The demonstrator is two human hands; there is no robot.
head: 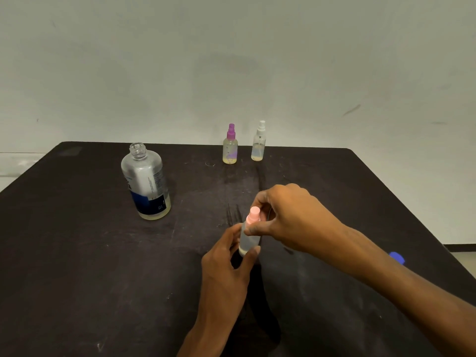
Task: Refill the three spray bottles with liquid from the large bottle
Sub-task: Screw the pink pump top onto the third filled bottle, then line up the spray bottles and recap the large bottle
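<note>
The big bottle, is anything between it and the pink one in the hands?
Nothing visible: only bare table lies between the big bottle and the pink-topped bottle. The other spray bottles stand far behind.

Large bottle (146, 181) left of two spray bottles (230, 148)

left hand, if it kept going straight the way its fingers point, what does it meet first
It is already there: the left hand holds the pink-capped spray bottle. Beyond that, roughly, stands the white-capped spray bottle, though depth is unclear.
</note>
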